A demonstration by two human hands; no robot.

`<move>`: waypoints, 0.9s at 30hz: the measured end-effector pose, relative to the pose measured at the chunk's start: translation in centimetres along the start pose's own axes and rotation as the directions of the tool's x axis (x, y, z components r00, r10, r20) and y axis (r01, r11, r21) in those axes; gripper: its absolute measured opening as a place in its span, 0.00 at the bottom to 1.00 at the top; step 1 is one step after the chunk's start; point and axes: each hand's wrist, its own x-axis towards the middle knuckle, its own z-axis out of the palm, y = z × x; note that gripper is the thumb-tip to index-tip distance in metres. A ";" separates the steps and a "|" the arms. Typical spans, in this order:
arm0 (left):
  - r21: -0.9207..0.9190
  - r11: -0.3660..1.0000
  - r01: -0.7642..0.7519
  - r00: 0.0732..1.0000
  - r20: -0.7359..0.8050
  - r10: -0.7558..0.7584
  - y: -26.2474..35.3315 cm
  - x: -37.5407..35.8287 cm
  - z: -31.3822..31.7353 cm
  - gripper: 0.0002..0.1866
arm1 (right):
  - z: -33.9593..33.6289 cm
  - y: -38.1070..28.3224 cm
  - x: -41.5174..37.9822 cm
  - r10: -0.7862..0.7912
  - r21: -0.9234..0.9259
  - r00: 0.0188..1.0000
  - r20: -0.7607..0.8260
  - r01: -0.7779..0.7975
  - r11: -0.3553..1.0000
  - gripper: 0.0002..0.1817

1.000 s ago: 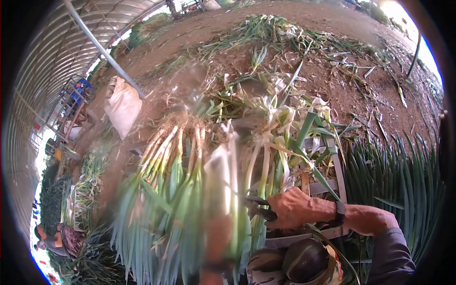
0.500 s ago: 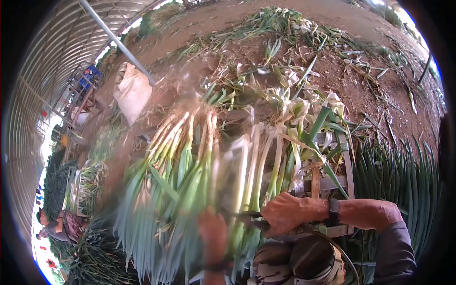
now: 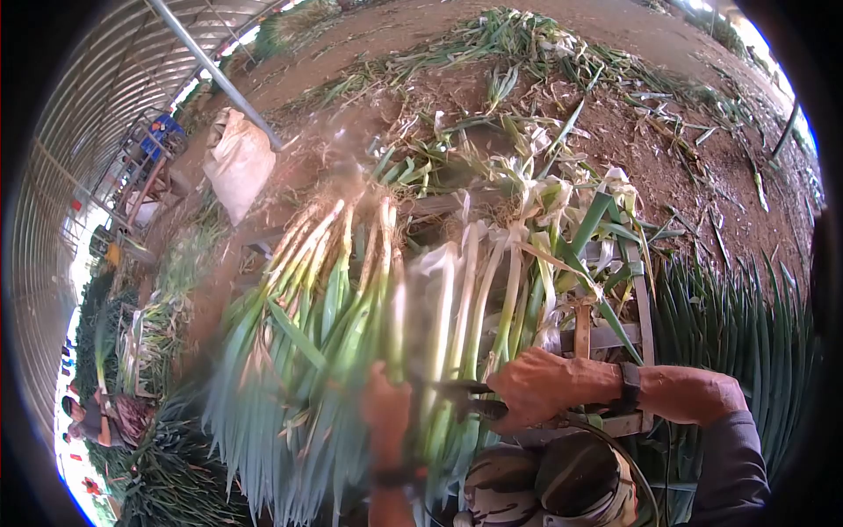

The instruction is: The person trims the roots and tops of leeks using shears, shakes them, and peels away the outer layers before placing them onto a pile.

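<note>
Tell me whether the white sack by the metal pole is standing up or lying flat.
Standing, roughly upright. The white sack bulges full and leans beside the metal pole, its bunched top uppermost.

leeks [image 3: 351,299]: glossy green leaves | crate [image 3: 606,338]: rough weathered wood | sack [image 3: 237,162]: matt woven cloth | ground [image 3: 702,176]: crumbly soil

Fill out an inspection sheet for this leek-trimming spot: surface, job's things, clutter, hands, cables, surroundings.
Surface: wooden rack on bare soil, leeks laid across it.
Job's things: bundle of leeks, roots pointing away, leaves toward the person; dark shears.
Clutter: cut leaves and peelings scattered over the dirt; white sack.
Hands: left hand blurred, on the leek stalks; right hand shut on the shears, watch on the wrist.
Cables: nothing seen.
Surroundings: greenhouse frame with metal pole; stacked leeks at right; another person crouched far left.
</note>
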 end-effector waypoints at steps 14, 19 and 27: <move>-0.278 0.952 -0.129 0.990 0.021 0.141 -5.4 1.9 0.6 0.18 | 0.4 0.0 0.1 -0.100 0.032 0.994 -0.037 0.101 0.994 0.32; -0.041 0.999 0.011 0.966 0.257 0.000 -4.9 0.6 -0.9 0.21 | -0.3 -0.8 -0.7 -0.099 -0.026 0.993 -0.069 0.097 0.995 0.31; 0.161 0.987 0.018 0.980 0.195 -0.050 -0.6 -0.4 -2.7 0.20 | -1.2 -1.6 -1.9 -0.089 0.045 0.995 -0.050 0.092 0.995 0.32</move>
